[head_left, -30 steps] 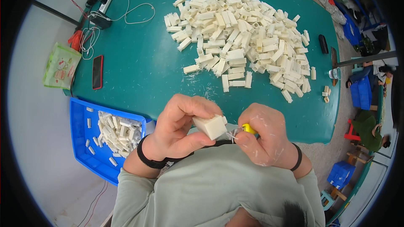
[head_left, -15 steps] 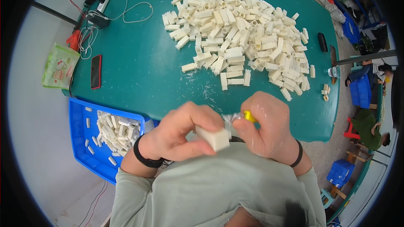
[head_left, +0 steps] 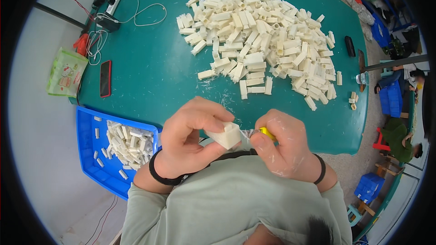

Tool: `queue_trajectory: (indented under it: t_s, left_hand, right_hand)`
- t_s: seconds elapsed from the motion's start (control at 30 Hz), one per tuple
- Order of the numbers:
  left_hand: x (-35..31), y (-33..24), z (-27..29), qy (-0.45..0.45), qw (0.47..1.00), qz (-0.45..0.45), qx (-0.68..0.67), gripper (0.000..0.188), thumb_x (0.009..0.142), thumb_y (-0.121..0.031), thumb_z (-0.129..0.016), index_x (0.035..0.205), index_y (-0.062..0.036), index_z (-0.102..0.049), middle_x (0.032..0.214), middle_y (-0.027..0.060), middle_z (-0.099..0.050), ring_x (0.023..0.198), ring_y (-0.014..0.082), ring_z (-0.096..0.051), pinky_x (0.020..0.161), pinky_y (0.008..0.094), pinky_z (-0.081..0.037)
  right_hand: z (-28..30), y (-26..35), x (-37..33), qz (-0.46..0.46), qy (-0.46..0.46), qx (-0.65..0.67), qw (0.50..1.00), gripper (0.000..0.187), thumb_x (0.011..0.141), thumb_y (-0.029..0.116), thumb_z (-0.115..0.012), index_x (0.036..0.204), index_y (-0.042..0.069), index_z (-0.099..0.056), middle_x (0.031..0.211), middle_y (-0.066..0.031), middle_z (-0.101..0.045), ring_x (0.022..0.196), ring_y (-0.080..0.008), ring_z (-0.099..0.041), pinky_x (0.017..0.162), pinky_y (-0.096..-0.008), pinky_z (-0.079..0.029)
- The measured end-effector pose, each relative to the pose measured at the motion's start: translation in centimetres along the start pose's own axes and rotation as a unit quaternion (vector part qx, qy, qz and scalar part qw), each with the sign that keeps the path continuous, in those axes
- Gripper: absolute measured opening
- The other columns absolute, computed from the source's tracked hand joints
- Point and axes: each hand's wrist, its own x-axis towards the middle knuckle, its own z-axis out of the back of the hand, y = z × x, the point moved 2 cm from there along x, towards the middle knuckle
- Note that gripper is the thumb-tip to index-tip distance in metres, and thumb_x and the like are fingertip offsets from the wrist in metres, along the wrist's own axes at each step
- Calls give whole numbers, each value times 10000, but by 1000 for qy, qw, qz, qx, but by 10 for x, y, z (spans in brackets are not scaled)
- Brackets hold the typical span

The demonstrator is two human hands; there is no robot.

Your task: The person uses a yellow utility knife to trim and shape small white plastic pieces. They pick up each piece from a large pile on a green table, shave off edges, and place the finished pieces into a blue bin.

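My left hand (head_left: 193,136) grips a hollow, cream-white square plastic tube (head_left: 225,138) between thumb and fingers, its open end turned up and to the right. In my right hand (head_left: 284,147) is a small yellow-handled tool (head_left: 268,133), the fist closed around the handle. Its thin tip points left, close to the tube's end; whether it touches cannot be made out, and the tip's exact kind is unclear. White plastic shavings cling to my right thumb and hand. A large pile of similar tubes (head_left: 272,41) covers the far part of the green table (head_left: 154,63).
To the left, a blue bin (head_left: 81,140) holds more white pieces. A red-edged phone (head_left: 105,78), a green bag (head_left: 66,72) and a power strip (head_left: 113,5) with cables occupy the left side. At right lie a black case (head_left: 349,46) and a clear cup (head_left: 361,78). Other people sit farther right.
My left hand has risen slightly and tilted the tube, so its open end now shows. My right hand with the tool has shifted slightly down and left.
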Motion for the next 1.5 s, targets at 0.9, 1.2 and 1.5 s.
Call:
queue_trajectory:
  t_s: [0.9,1.2,1.5]
  left_hand:
    - [-5,4,6,6,997,15,-77,395,721,37,-720,1021,-56,-482,984,143,-609,920,216,-575,769,318,-454]
    - [-12,6,9,3,987,96,-126,384,852,-321,-634,1082,-31,-532,966,157,-560,783,237,-603,654,342,-501]
    - [-10,3,9,43,985,132,-103,413,875,-375,-584,1017,12,-562,928,136,-558,784,197,-595,671,302,-488]
  right_hand:
    - [-7,-16,3,-107,3,60,992,178,864,145,-585,780,-4,-535,631,-95,-474,506,-224,-436,476,-305,-354]
    - [-6,-9,7,-95,33,84,991,233,877,197,-573,771,-9,-544,656,-96,-496,530,-217,-453,496,-290,-372]
    - [-4,-7,9,-2,39,49,998,232,836,222,-629,758,15,-556,628,-88,-508,518,-225,-480,470,-306,-376]
